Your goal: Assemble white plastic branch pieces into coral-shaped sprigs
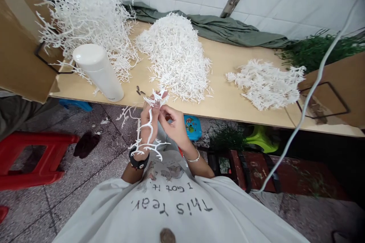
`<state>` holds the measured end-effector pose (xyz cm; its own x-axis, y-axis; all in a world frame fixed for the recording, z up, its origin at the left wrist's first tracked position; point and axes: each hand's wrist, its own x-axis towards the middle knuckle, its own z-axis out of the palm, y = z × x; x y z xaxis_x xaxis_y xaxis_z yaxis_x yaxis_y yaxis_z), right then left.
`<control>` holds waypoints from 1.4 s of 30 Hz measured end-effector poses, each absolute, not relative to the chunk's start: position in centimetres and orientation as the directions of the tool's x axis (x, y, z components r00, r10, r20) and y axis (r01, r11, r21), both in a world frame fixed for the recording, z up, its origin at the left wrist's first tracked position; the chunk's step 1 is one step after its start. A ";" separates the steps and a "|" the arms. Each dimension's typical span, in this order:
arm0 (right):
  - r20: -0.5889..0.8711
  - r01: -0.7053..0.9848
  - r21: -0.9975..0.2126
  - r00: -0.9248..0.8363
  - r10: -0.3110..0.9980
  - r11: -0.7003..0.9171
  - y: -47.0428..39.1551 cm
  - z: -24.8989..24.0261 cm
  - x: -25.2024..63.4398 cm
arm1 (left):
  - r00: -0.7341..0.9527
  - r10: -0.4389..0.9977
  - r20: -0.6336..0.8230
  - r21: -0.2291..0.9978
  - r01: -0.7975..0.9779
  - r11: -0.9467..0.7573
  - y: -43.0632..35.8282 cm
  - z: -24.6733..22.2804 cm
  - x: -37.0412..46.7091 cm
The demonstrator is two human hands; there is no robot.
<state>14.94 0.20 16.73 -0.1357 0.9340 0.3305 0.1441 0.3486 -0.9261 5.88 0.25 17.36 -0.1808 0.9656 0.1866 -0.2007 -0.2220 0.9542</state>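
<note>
Tabletop [219, 98], left to right. Back left corner: one tangled heap of white branched stems [88, 19]. Front edge, left part: one white bottle [99, 74], lidded, just before the heap. Beside it, near the same edge: several small dark pieces [138, 90]. At the front edge: left hand [148, 123], grasping one white branched sprig [149, 124], its lower branches hanging over the wrist. Right hand [174, 123]: thumb and finger bent together beside the sprig; grip cannot be told. Middle, reaching towards the front edge: one mound of short white pieces [179, 57]. Right part: one smaller white pile [269, 83]. Back right corner: green foliage [322, 51].
</note>
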 end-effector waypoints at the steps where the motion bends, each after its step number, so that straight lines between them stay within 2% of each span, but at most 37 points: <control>1: 0.314 0.101 -0.939 -0.141 0.939 0.329 0.1 16.8 15.1 | -0.187 0.963 0.192 0.946 -0.227 -0.233 0.3 17.3 5.8; 3: 0.258 -0.042 -0.966 -0.213 0.943 0.255 0.0 16.9 15.4 | -0.182 0.977 0.115 0.886 -0.425 -0.184 0.5 17.4 5.4; 6: 0.207 -0.353 -0.934 -0.404 0.891 0.057 -0.2 16.6 15.7 | -0.049 0.989 -0.137 0.673 -0.737 0.057 0.3 18.0 5.2; 8: 0.223 -0.526 -0.849 -0.445 0.867 -0.051 -0.4 16.3 15.7 | 0.074 0.960 -0.269 0.544 -0.811 0.215 0.0 18.5 5.4; 10: 0.237 -0.630 -0.771 -0.416 0.878 -0.090 -0.5 16.2 15.8 | 0.144 0.931 -0.336 0.479 -0.825 0.301 -0.3 18.9 6.0; 14: 0.247 -0.681 -0.730 -0.353 0.902 -0.067 -0.4 16.2 16.2 | 0.158 0.927 -0.341 0.392 -0.872 0.293 -0.6 19.6 7.0; 16: 0.340 -0.724 -0.690 -0.325 0.882 -0.001 -0.3 16.1 16.6 | 0.146 0.939 -0.312 0.349 -0.901 0.257 -0.6 19.9 6.9; 18: 0.462 -0.782 -0.616 -0.258 0.849 0.097 -0.3 16.0 16.9 | 0.093 0.963 -0.253 0.310 -0.935 0.172 -0.5 20.0 6.3; 20: 0.491 -0.753 -0.632 -0.203 0.847 0.185 -0.4 16.3 17.4 | 0.018 0.990 -0.138 0.285 -0.957 0.057 -0.5 19.9 5.6; 22: 0.447 -0.566 -0.772 -0.161 0.880 0.289 -0.4 17.0 18.2 | -0.031 1.000 -0.004 0.335 -0.942 -0.027 -0.6 19.6 5.0; 24: 0.467 -0.210 -0.870 -0.057 0.883 0.446 0.4 18.1 19.5 | -0.037 0.996 0.082 0.470 -0.880 -0.072 -0.8 19.2 4.6; 25: 0.514 0.005 -0.858 0.002 0.858 0.514 1.3 18.7 20.4 | -0.035 0.993 0.109 0.546 -0.833 -0.089 -0.9 19.0 4.6; 27: 0.619 0.411 -0.735 0.082 0.781 0.540 4.1 19.5 22.6 | -0.029 0.988 0.155 0.660 -0.740 -0.125 -1.0 18.6 4.6; 28: 0.644 0.552 -0.664 0.079 0.761 0.505 6.0 19.7 23.8 | -0.026 0.985 0.173 0.701 -0.699 -0.142 -1.1 18.4 4.6; 31: 0.647 0.791 -0.493 0.055 0.761 0.363 12.1 19.2 26.8 | -0.030 0.976 0.213 0.798 -0.572 -0.192 -1.0 18.2 4.8; 34: 0.656 0.819 -0.495 0.134 0.743 0.289 15.6 18.8 27.6 | -0.005 0.967 0.255 0.859 -0.458 -0.229 -1.0 18.0 5.0; 37: 0.677 0.653 -0.587 0.073 0.732 0.478 14.0 19.9 25.6 | 0.056 0.964 0.259 0.907 -0.357 -0.223 -0.8 17.7 4.8; 39: 0.625 0.440 -0.647 -0.162 0.764 0.623 11.2 21.1 23.4 | 0.100 0.970 0.223 0.947 -0.256 -0.192 -0.7 17.5 4.5; 42: 0.534 0.165 -0.684 -0.552 0.641 0.711 7.1 22.2 20.7 | 0.228 0.961 0.156 0.988 -0.050 -0.148 -0.5 17.5 3.7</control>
<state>20.67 7.10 22.17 -0.5519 0.6407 0.5337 0.1645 0.7111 -0.6836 3.72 -0.55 17.47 0.2276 0.9612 0.1557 -0.0503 -0.1481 0.9877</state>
